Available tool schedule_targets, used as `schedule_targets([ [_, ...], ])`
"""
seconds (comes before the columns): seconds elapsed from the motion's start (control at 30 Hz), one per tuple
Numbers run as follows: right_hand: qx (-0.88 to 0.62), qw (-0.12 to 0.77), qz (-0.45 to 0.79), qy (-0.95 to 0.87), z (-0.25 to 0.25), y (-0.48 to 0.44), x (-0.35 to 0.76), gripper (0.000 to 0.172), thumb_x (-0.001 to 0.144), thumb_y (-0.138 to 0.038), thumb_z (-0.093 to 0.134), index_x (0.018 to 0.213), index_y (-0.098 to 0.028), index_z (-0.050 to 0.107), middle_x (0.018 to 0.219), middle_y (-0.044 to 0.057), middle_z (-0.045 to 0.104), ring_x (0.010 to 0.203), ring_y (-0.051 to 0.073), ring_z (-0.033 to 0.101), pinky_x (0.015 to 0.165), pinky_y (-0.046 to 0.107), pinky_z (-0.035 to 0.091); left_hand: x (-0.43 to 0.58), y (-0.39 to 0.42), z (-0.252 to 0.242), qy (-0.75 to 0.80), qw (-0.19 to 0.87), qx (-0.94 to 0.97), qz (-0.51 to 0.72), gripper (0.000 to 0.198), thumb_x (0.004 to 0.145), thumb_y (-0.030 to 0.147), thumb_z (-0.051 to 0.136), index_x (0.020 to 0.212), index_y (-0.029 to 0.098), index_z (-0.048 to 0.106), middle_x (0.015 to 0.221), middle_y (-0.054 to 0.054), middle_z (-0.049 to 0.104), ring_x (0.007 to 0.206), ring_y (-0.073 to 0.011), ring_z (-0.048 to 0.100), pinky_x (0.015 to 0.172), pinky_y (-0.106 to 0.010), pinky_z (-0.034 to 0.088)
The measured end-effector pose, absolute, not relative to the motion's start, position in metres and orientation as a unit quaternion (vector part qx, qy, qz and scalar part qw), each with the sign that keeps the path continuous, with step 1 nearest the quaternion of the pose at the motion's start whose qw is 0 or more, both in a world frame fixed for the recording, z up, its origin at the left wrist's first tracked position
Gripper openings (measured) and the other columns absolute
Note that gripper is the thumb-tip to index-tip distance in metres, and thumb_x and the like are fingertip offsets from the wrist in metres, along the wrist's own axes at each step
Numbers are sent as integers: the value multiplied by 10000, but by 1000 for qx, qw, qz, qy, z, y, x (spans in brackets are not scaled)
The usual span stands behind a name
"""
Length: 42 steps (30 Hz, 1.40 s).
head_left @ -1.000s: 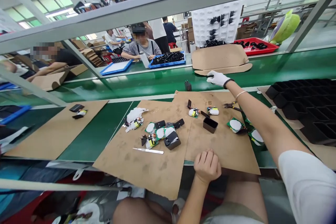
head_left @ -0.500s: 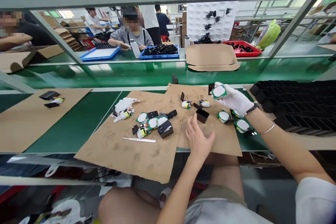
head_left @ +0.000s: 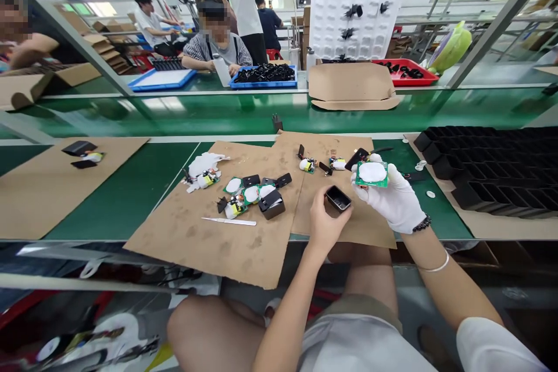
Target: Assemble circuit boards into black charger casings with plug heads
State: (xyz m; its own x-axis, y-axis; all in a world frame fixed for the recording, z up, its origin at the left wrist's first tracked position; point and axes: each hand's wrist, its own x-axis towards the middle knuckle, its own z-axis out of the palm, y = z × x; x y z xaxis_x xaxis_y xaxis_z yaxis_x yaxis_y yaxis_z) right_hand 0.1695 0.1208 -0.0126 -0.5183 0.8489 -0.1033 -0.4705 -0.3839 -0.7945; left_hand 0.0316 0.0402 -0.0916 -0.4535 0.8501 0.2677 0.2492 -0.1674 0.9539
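1. Since half a second ago, the left hand (head_left: pixel 325 222) has closed on the small black housing (head_left: pixel 338 199) and lifted it off the cardboard sheet (head_left: pixel 344 154), and the gloved right hand (head_left: pixel 392 197) has drawn the green circuit board (head_left: pixel 372 174) back from the far part of that sheet toward the body.
2. Both hands are now clamped: the bare left one pinches the housing between thumb and fingers with its open mouth facing up, and the right one holds the board flat on its fingertips, white pad uppermost.
3. Taking the housing as landmark, the board sits just to its right and a little farther from the person, near but not touching. A black plug piece (head_left: pixel 356 158) sticks out from the board's far left corner.
4. The board's broad face lies roughly level, and the two hands are about equally near the gap between them.
5. Left of the housing, a cluster of boards and black parts (head_left: pixel 253 195) lies on a second cardboard sheet, with a thin white blade (head_left: pixel 228 221) nearer the person.
6. Right of the housing, stacked black trays (head_left: pixel 492 168) fill the worktop (head_left: pixel 131 192), well apart from the hands.
7. Nearer than the housing, the sheet's front edge overhangs the worktop above the person's knees; the air between the hands is open.
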Motion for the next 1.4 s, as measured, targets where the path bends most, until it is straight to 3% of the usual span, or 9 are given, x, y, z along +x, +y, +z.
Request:
schedule_targets([
  [0.2, -241, 472, 785, -319, -16, 114, 167, 167, 825, -507, 781, 965, -431, 731, 1085, -108, 759, 1113, 124, 697, 1027, 350, 581, 34, 10, -79, 567, 272, 474, 616, 534, 743, 220, 805, 1235, 198, 599, 1236, -104, 681, 1180, -253, 645, 1075, -420, 502],
  [0.37, -209, 493, 801, -269, -19, 112, 164, 183, 840, -484, 781, 967, -357, 746, 1045, -76, 771, 1020, 119, 717, 934, 297, 625, 40, -7, -72, 551, 296, 480, 615, 515, 752, 218, 801, 1228, 197, 606, 1247, -101, 673, 1196, -257, 638, 1081, -423, 498],
  [0.5, -227, 508, 781, -284, -19, 96, 161, 253, 791, -525, 814, 970, -356, 753, 1088, -57, 767, 1017, 145, 722, 953, 343, 625, 37, -15, -63, 535, 294, 471, 637, 507, 755, 194, 801, 1225, 205, 609, 1254, -93, 661, 1207, -242, 630, 1088, -401, 499],
  [0.67, -255, 577, 676, -381, -12, 61, 153, 330, 710, -506, 865, 980, -352, 754, 1051, -33, 759, 1002, 181, 736, 863, 328, 638, 24, -23, -46, 494, 300, 459, 674, 567, 726, 205, 851, 1234, 232, 602, 1250, -74, 635, 1213, -223, 626, 1063, -355, 529],
  [0.87, -236, 583, 641, -440, -11, 44, 142, 354, 639, -455, 891, 950, -338, 769, 989, -18, 736, 949, 210, 736, 775, 324, 630, 9, -37, -30, 500, 282, 458, 679, 603, 712, 244, 888, 1238, 265, 595, 1236, -67, 593, 1171, -227, 629, 918, -295, 578],
  [1.03, -290, 580, 634, -421, -15, 36, 139, 301, 694, -353, 840, 983, -299, 775, 1013, 3, 726, 999, 197, 718, 804, 292, 595, -2, -45, -29, 554, 269, 431, 660, 699, 610, 347, 964, 1199, 284, 594, 1194, -46, 556, 1081, -213, 629, 740, -228, 563],
  [1.17, -286, 595, 641, -391, -11, 18, 131, 305, 676, -351, 847, 965, -294, 769, 1001, -3, 709, 1013, 192, 704, 822, 292, 591, -3, -42, -33, 508, 259, 413, 710, 471, 731, 288, 897, 1065, 244, 568, 1051, -11, 611, 1001, -162, 675, 844, -255, 572],
  [1.3, -304, 692, 492, -433, -17, -5, 119, 284, 683, -315, 846, 952, -328, 756, 955, -26, 651, 984, 179, 661, 963, 326, 550, 4, -36, -35, 491, 149, 410, 754, 364, 801, 176, 832, 1042, 229, 564, 1063, -19, 625, 1030, -149, 700, 908, -271, 572],
  [1.4, -309, 698, 373, -527, -37, -22, 116, 427, 755, -300, 781, 1153, -423, 689, 1018, -22, 658, 1110, 245, 643, 1058, 446, 511, 9, -33, -36, 502, 71, 418, 754, 322, 836, 166, 791, 1062, 224, 570, 1101, -45, 627, 1062, -170, 704, 906, -299, 583],
])
